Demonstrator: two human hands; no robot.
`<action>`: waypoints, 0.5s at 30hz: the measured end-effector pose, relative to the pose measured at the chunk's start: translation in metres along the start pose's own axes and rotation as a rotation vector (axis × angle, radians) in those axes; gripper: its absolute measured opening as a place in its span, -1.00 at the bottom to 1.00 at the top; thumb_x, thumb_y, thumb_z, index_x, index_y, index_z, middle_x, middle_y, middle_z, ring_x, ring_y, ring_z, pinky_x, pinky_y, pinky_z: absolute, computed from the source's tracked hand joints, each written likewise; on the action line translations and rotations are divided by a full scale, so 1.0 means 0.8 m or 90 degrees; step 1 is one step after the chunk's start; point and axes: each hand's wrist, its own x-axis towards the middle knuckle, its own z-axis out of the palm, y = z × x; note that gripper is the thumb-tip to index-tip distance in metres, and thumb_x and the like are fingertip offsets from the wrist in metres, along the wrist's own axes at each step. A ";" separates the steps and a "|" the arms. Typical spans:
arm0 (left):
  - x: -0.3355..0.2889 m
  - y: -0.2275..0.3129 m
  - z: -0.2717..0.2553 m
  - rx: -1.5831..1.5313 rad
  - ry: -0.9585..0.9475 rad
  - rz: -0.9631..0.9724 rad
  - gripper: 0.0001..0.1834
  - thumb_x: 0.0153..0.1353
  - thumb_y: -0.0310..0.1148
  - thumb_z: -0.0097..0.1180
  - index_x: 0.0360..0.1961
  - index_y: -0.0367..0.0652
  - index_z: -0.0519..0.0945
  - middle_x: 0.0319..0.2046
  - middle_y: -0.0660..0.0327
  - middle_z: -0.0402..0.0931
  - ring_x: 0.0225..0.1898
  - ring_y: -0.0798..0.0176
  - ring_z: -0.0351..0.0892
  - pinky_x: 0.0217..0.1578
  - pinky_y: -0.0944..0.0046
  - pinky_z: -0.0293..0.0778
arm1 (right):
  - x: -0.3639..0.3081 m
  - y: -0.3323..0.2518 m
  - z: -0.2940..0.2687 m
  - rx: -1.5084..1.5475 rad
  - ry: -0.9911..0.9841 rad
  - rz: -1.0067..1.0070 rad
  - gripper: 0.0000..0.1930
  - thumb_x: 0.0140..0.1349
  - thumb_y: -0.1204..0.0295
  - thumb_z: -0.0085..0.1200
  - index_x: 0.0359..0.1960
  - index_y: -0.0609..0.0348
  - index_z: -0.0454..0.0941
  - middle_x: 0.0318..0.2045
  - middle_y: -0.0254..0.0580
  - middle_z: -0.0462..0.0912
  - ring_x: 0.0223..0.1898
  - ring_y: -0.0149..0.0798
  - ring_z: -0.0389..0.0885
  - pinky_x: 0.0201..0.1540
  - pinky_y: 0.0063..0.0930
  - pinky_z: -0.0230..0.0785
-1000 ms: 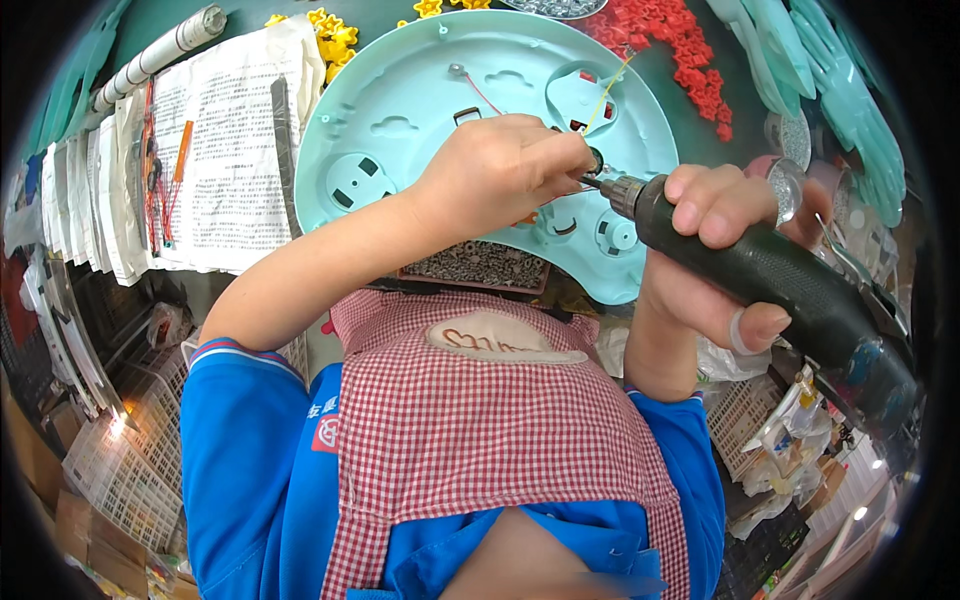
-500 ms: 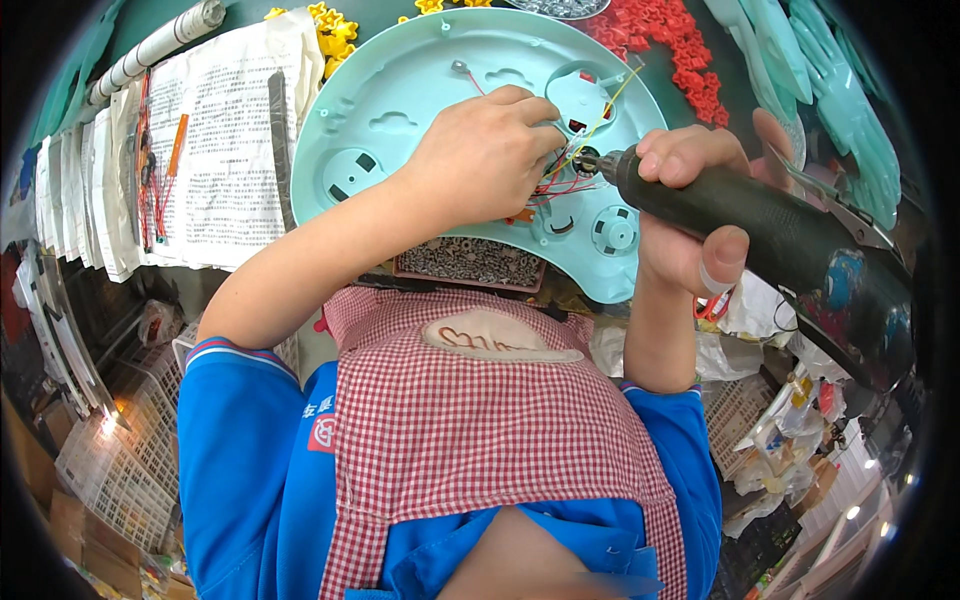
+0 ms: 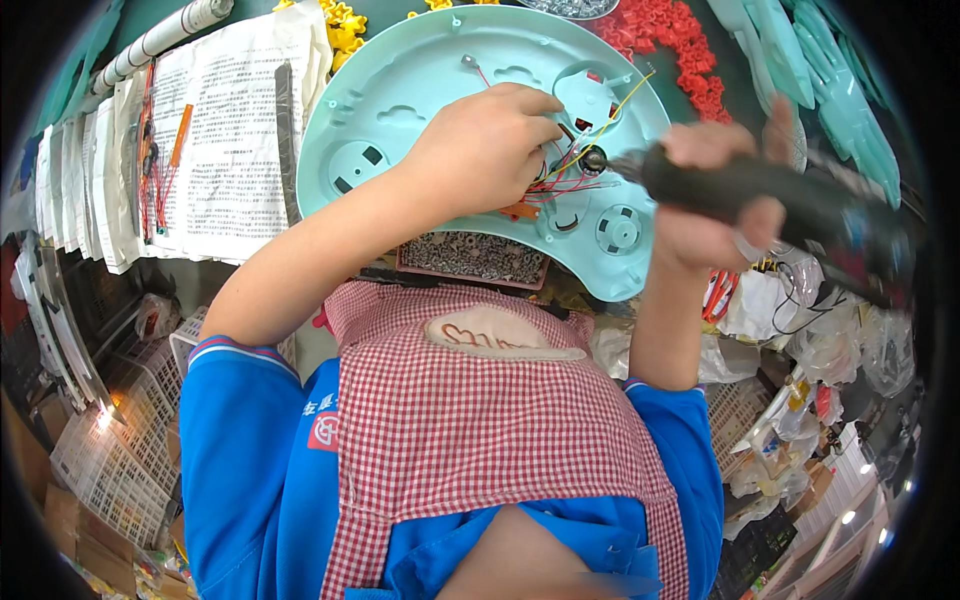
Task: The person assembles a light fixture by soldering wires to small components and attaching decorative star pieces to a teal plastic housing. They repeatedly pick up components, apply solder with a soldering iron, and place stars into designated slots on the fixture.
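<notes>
A turquoise, curved plastic shell (image 3: 400, 85) lies with its hollow side up in front of me. My left hand (image 3: 490, 150) reaches into it, fingers curled down among thin red and yellow wires (image 3: 575, 186); the fingertips and anything they pinch are hidden. A small round black part (image 3: 593, 160) sits among the wires, right of those fingers. My right hand (image 3: 700, 238) is wrapped around a dark electric screwdriver (image 3: 800, 205), both blurred by motion. Its tip points left, a little apart from the black part. Part of an orange circuit board (image 3: 523, 211) shows below my left hand.
A pink-rimmed tray (image 3: 470, 286) of small screws stands between the shell and my apron. Printed sheets (image 3: 225, 150) with wired orange strips lie left. Yellow pieces (image 3: 345, 30) and red pieces (image 3: 690, 65) are heaped behind, more turquoise parts (image 3: 840, 110) at far right.
The screwdriver in my right hand has pulled back to the right, its tip coming off the round black part. My left hand keeps nearly the same place over the wires.
</notes>
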 end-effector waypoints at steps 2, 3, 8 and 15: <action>-0.002 0.007 -0.010 0.042 -0.015 -0.020 -0.86 0.06 -0.35 0.22 -0.36 -0.14 0.66 -0.20 0.22 0.59 -0.12 0.11 0.56 -0.14 0.15 0.52 | -0.005 -0.005 -0.040 0.161 0.075 -0.155 -0.27 0.12 -0.16 0.01 0.20 0.07 0.33 -0.50 -0.17 0.54 -0.47 -0.23 0.48 -0.25 -0.21 0.43; -0.004 0.024 -0.023 0.081 -0.069 -0.040 -0.86 0.06 -0.32 0.23 -0.37 -0.13 0.66 -0.26 0.23 0.58 -0.17 0.11 0.56 -0.17 0.15 0.52 | -0.007 -0.016 -0.059 0.127 0.146 -0.216 -0.29 0.11 -0.17 -0.01 0.18 0.05 0.36 -0.51 -0.17 0.55 -0.48 -0.22 0.48 -0.25 -0.20 0.43; -0.012 0.032 0.004 0.184 -0.040 0.006 -0.79 0.03 -0.20 0.29 -0.43 -0.11 0.64 -0.51 0.28 0.48 -0.37 0.20 0.53 -0.39 0.21 0.51 | -0.013 -0.029 -0.130 -0.205 0.297 -0.116 -0.40 0.21 0.08 0.14 0.13 0.26 0.31 -0.45 -0.09 0.59 -0.41 -0.17 0.57 -0.27 -0.24 0.50; -0.040 0.018 -0.047 -0.228 0.028 -0.273 -0.91 0.04 -0.43 0.24 -0.43 -0.22 0.66 -0.58 0.24 0.60 -0.65 0.38 0.46 -0.56 0.35 0.38 | -0.041 -0.025 -0.086 -0.420 0.309 -0.631 -0.36 0.07 0.49 0.30 0.17 0.41 0.29 0.00 0.09 0.51 -0.07 -0.10 0.55 -0.18 -0.30 0.52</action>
